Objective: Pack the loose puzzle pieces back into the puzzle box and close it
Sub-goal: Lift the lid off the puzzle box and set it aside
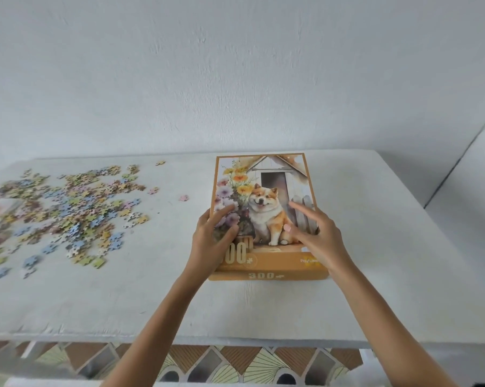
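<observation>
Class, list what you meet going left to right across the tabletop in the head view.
Scattered puzzle pieces → lone pink piece → left hand → right hand; the puzzle box, under both hands, is left out.

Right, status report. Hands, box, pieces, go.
Hands: left hand and right hand open on orange cardboard puzzle box, lid on. Loose pastel puzzle pieces scattered on white table, left of box. Nothing in the way.
</observation>
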The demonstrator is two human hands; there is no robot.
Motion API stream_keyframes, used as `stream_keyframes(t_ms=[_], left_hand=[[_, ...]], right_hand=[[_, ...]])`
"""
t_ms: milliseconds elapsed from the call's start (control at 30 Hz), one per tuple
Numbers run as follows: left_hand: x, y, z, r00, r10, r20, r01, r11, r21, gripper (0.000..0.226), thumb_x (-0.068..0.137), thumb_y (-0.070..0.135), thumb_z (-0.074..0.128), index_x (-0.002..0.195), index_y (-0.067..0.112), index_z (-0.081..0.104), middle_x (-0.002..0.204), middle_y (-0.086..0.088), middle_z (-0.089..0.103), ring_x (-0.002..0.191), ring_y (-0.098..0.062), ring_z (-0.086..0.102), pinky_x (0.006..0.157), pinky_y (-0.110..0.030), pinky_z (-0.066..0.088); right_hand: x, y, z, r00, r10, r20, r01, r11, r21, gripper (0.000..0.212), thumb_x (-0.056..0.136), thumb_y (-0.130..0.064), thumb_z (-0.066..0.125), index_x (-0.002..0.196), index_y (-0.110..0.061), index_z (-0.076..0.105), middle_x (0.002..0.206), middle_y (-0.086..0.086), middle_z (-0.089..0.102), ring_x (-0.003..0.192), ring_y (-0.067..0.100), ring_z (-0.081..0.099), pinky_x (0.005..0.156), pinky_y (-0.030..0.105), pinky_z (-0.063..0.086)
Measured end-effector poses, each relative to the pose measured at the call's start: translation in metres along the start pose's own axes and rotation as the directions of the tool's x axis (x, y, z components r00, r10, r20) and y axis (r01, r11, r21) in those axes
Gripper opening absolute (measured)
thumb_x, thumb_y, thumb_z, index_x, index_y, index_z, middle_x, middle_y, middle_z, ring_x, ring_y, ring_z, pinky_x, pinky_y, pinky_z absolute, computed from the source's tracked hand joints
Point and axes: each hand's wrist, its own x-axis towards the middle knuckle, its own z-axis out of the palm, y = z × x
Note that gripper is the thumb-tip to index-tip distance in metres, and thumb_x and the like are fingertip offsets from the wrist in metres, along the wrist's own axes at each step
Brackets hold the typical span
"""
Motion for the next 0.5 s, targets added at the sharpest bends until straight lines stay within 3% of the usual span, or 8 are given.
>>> stream_keyframes(t_ms=[67,167,300,433,500], left_hand=[[0.0,0.004,-0.002,1.0,-0.01,0.014,0.01,1.0,-0.016,0.038,0.091,0.024,0.055,0.129,0.028,0.051,0.134,-0.006,0.041,0.107,-0.009,0.044,0.062,0.001,0.044],[0.001,0.009,-0.008,1.0,-0.008,0.023,0.009,1.0,-0.021,0.037,0.091,0.025,0.054,0.128,0.031,0.05,0.133,-0.004,0.041,0.107,-0.01,0.046,0.061,-0.001,0.044],[0.003,0.018,-0.016,1.0,0.023,0.015,-0.022,0.999,-0.028,0.037,0.091,0.027,0.054,0.127,0.029,0.051,0.136,-0.002,0.041,0.112,-0.012,0.046,0.065,-0.005,0.048],[0.005,0.033,-0.026,0.999,0.03,0.015,-0.029,0.996,-0.083,0.04,0.089,0.03,0.054,0.129,0.03,0.049,0.137,-0.004,0.043,0.117,-0.023,0.053,0.082,-0.037,0.056],[0.01,0.044,-0.029,0.999,0.044,0.026,-0.041,0.995,-0.09,0.039,0.089,0.031,0.054,0.128,0.031,0.049,0.137,-0.003,0.043,0.116,-0.024,0.053,0.084,-0.041,0.055]], right_hand=[[0.0,-0.004,-0.003,1.0,-0.013,0.004,0.013,1.0,-0.006,0.047,0.079,-0.028,0.069,0.123,-0.03,0.055,0.132,-0.006,0.052,0.124,0.004,0.039,0.1,0.024,0.026],[-0.001,-0.011,-0.008,1.0,-0.013,0.026,0.013,1.0,0.009,0.048,0.08,-0.026,0.068,0.126,-0.03,0.053,0.133,-0.006,0.05,0.119,-0.002,0.035,0.099,0.022,0.025],[-0.002,-0.023,-0.017,0.998,0.008,0.065,-0.011,0.999,0.046,0.049,0.081,-0.026,0.066,0.127,-0.032,0.051,0.139,-0.007,0.046,0.134,0.009,0.031,0.107,0.031,0.026],[-0.002,-0.036,-0.03,0.995,0.015,0.098,-0.022,0.997,0.07,0.051,0.082,-0.027,0.066,0.129,-0.034,0.048,0.142,-0.012,0.041,0.136,0.007,0.025,0.109,0.035,0.025],[0.001,-0.043,-0.04,0.994,0.007,0.111,-0.017,0.996,0.088,0.052,0.081,-0.028,0.066,0.13,-0.036,0.047,0.143,-0.012,0.039,0.137,0.006,0.024,0.11,0.037,0.026]])
